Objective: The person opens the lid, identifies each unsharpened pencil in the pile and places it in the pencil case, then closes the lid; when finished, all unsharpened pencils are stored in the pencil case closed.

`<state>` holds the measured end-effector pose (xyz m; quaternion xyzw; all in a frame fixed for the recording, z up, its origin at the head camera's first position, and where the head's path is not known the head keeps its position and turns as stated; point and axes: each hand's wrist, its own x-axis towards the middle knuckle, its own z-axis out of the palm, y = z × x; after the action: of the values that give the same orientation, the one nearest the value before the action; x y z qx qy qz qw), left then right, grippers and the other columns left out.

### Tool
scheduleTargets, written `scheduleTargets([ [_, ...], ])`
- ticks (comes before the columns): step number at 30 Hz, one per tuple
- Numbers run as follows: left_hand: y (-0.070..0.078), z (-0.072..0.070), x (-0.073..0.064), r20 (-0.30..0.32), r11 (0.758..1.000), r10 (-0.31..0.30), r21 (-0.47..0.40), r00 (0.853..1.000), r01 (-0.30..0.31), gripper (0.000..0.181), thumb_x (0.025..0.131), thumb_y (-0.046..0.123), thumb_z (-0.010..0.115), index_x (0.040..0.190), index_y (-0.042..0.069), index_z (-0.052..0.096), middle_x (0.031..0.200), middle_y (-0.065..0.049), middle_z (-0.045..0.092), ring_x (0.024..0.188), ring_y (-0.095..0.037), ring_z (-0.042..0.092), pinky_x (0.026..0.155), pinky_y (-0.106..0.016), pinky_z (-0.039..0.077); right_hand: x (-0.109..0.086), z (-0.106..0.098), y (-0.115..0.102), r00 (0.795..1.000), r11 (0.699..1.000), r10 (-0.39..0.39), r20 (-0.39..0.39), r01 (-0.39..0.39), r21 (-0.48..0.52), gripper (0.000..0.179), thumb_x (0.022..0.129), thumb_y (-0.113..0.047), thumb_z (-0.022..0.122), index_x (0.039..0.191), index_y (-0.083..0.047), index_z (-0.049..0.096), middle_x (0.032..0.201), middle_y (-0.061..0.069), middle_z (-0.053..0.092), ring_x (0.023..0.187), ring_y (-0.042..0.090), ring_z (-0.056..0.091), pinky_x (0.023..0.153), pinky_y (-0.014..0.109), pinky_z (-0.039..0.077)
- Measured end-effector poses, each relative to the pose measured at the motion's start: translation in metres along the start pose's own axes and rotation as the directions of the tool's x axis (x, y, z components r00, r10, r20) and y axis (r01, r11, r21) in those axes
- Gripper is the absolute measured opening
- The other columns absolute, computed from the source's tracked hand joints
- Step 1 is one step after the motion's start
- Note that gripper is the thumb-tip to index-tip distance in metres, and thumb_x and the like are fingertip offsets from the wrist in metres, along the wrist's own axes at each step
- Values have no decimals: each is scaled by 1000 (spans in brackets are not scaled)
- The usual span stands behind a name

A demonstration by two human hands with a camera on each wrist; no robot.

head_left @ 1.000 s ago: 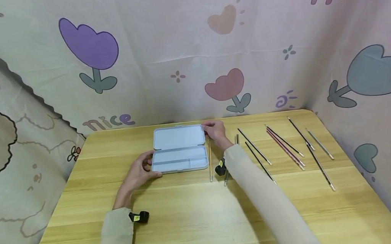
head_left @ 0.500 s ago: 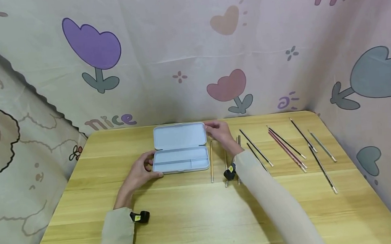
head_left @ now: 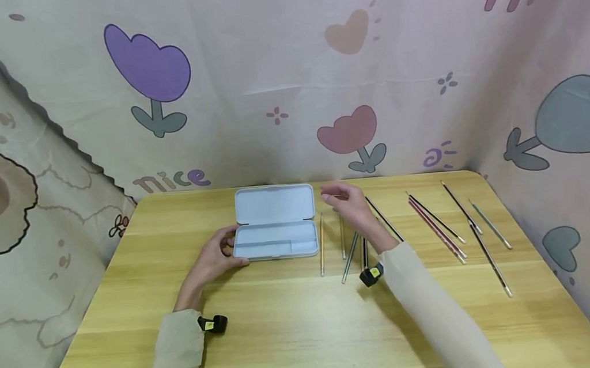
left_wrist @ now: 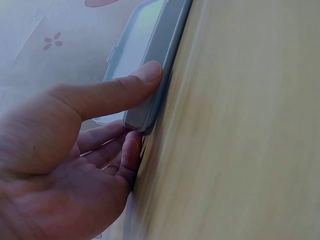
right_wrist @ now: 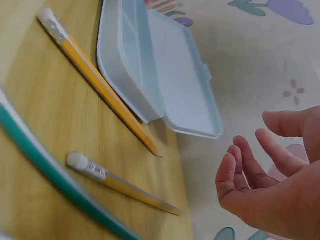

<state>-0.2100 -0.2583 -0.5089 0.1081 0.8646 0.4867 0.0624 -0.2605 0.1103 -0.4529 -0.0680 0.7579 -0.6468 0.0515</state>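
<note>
Pale tulip-print cloth point(head_left: 242, 43) hung behind yellowish wood-grain table point(head_left: 286, 340)

wood-grain table point(head_left: 286, 340) | open pale-blue case point(head_left: 277, 232) | loose pencils point(head_left: 437, 229) right of it

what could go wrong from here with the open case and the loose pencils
The left hand grips only one end of the case, so a knock at the other end might turn it.

The right hand is clear of the raised lid, which could swing if bumped.

The yellow pencil lies close beside the case and might roll if nudged.
</note>
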Motion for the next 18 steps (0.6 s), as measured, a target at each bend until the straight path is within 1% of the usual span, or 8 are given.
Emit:
scheduleTargets([
  [2, 2, -1, 3, 4, 1000, 2, -1, 1000, -2, 90, 76, 4, 90, 151, -2, 42, 113, -21, 54, 88, -26, 52, 73, -25, 46, -9, -6, -3, 1000, 1000, -13, -9, 13, -1, 37, 102, -15, 64, 136, -1, 62, 133, 18, 63, 120, 29, 60, 104, 56, 45],
  [5, 4, -3, 5, 5, 1000, 9, 2, 1000, -9, 91, 75, 3, 91, 151, -1, 42, 113, -20, 54, 89, -26, 52, 75, -25, 46, -21, -14, -6, 999, 999, -35, -17, 35, -5, 36, 102, -13, 64, 135, 1, 61, 133, 19, 63, 120, 29, 61, 102, 53, 47],
  [9, 4, -4, 4, 7, 1000, 10, 7, 1000, -11, 91, 74, 2, 91, 151, -2, 42, 112, -20, 55, 90, -27, 52, 76, -24, 46, -37, -23, -6, 999, 998, -51, -20, 50, -35, 36, 102, -12, 64, 134, 3, 61, 130, 19, 64, 117, 29, 61, 96, 39, 52],
  [12, 3, -3, 1, 8, 1000, 19, 0, 1000, -19, 91, 74, 2, 91, 150, -5, 41, 113, -22, 55, 90, -28, 53, 76, -24, 47, -49, -31, -4, 998, 995, -62, -31, 60, -81, 35, 102, -14, 65, 133, 2, 62, 129, 17, 65, 117, 28, 60, 92, 28, 51],
  [14, 2, -2, 0, 4, 1000, 24, -10, 1000, -24, 91, 75, 1, 91, 150, -6, 41, 113, -23, 55, 89, -29, 53, 75, -24, 46, -57, -38, -3, 997, 993, -68, -45, 63, -101, 35, 101, -15, 66, 132, 2, 62, 127, 17, 66, 117, 28, 60, 92, 25, 50],
  [18, 1, -1, 1, -1, 1000, 29, -8, 1000, -29, 90, 76, -1, 89, 150, -8, 40, 114, -26, 54, 90, -31, 52, 74, -25, 45, -73, -53, 2, 994, 991, -71, -82, 60, -119, 32, 101, -13, 66, 129, 2, 64, 126, 18, 66, 115, 27, 61, 90, 23, 51],
])
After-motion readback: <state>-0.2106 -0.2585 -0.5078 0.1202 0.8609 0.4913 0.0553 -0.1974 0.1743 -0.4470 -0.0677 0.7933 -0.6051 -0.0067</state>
